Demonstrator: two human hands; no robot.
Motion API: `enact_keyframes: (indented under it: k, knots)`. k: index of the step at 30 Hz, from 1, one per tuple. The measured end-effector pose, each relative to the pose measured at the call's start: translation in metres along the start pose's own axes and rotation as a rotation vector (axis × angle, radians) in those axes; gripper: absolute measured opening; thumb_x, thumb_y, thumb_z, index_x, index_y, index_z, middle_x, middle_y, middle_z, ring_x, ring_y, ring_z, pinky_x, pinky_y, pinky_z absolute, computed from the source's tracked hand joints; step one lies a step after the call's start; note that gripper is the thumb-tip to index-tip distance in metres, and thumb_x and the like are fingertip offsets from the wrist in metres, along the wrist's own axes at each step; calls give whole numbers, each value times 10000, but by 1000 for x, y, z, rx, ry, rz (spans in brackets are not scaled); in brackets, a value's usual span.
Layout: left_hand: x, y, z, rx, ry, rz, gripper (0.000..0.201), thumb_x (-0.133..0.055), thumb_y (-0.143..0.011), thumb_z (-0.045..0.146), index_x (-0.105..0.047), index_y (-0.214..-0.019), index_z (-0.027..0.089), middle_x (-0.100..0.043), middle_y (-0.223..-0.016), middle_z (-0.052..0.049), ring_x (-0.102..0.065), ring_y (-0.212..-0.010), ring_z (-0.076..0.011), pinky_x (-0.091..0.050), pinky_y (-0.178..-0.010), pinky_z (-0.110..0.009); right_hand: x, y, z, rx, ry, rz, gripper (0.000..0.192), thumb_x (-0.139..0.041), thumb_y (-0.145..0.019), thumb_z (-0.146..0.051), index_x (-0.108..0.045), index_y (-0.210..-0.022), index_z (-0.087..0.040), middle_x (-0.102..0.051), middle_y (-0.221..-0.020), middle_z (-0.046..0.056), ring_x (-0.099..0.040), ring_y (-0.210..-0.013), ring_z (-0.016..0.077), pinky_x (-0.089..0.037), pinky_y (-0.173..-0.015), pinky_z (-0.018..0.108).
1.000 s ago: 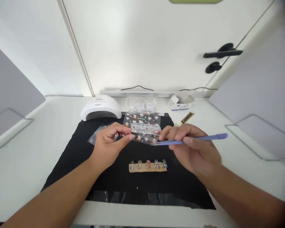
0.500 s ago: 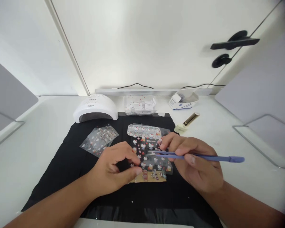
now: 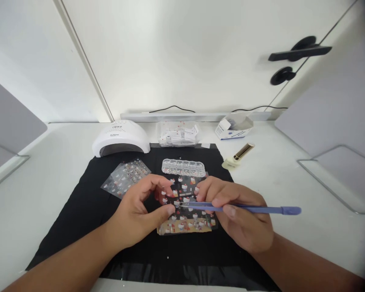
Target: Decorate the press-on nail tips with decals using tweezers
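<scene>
A clear sticker sheet [image 3: 185,202] with small red and white cartoon figures lies tilted over the black mat [image 3: 79,211]. My left hand [image 3: 140,213] pinches its left edge between thumb and fingers. My right hand [image 3: 237,215] grips blue tweezers [image 3: 246,209], whose tip points left and rests on the sheet near my left thumb. A tan strip with several small clear nail tips [image 3: 185,227] lies under the sheet's near edge, mostly covered.
A clear compartment box of beads [image 3: 183,167] sits just beyond the sheet. More sticker sheets [image 3: 126,176] lie at left on the mat. A white nail lamp [image 3: 121,138], a clear bag [image 3: 178,136], a small white box [image 3: 234,127] and a gold tube [image 3: 240,154] stand behind.
Both hands brought the sticker sheet down and toward me, from above the bead box to over the nail-tip strip. The tweezers' tip has moved onto the sheet.
</scene>
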State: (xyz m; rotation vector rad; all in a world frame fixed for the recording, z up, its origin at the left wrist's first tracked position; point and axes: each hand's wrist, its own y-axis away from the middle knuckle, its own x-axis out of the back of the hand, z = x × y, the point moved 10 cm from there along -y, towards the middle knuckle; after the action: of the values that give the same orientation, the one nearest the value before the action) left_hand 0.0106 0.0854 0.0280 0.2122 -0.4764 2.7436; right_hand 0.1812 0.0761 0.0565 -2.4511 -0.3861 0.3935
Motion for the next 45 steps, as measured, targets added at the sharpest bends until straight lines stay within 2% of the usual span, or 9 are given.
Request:
enact_keyframes:
  k: [3,7,11,17,23,30,36,45]
  knots:
    - [2,0,-2,34,9,33,328,-733,-834,163,-635,-1131,263,-680,-949,-13,-598,-789,-125,-518,-736,-221,-3,2,-3,25,41,-18,180,-598,-892,-219,-773,-932,-220,-634,-653,37,-620,-715,227,-491,-709,433]
    - [3,-1,-2,52,23,63,283,-749,-803,160,-677,-1065,239,-675,-963,-29,-600,-803,-140,-525,-763,-249,-3,3,-4,13,52,-31,173,-607,-891,-225,-773,-937,-220,-642,-664,43,-622,-702,226,-493,-705,435]
    - [0,0,-3,74,45,55,294,-756,-781,137,-678,-1047,236,-678,-921,-25,-597,-770,-135,-528,-730,-237,-3,4,-4,2,62,-42,183,-596,-892,-215,-771,-943,-222,-644,-670,44,-622,-713,226,-499,-726,445]
    - [-5,1,-6,101,82,32,312,-744,-782,115,-654,-1051,246,-685,-846,-8,-605,-735,-122,-530,-697,-211,-2,7,-3,10,86,-29,190,-590,-901,-242,-768,-970,-246,-642,-674,46,-615,-700,233,-506,-665,447]
    - [-5,1,-12,159,88,25,288,-730,-796,121,-666,-1050,242,-692,-863,-11,-616,-753,-124,-530,-723,-221,2,8,-1,3,101,12,200,-581,-906,-210,-766,-981,-228,-648,-685,56,-635,-752,250,-514,-676,449]
    - [-3,-1,-7,129,73,43,270,-729,-791,135,-652,-1034,226,-685,-883,-23,-611,-742,-131,-536,-699,-236,3,8,-4,-5,131,88,170,-623,-893,-259,-781,-955,-262,-661,-686,56,-631,-753,254,-542,-705,467]
    - [1,0,-6,135,61,72,207,-738,-783,150,-699,-973,223,-695,-842,-28,-611,-712,-140,-537,-667,-246,2,10,-2,-4,104,84,173,-616,-896,-250,-777,-960,-261,-665,-720,66,-632,-804,265,-543,-776,506]
    - [6,2,-11,132,85,116,255,-741,-811,156,-682,-1034,265,-688,-865,-6,-602,-721,-124,-527,-641,-218,3,10,-8,66,170,84,192,-590,-906,-248,-769,-973,-269,-646,-685,49,-610,-803,265,-490,-772,482]
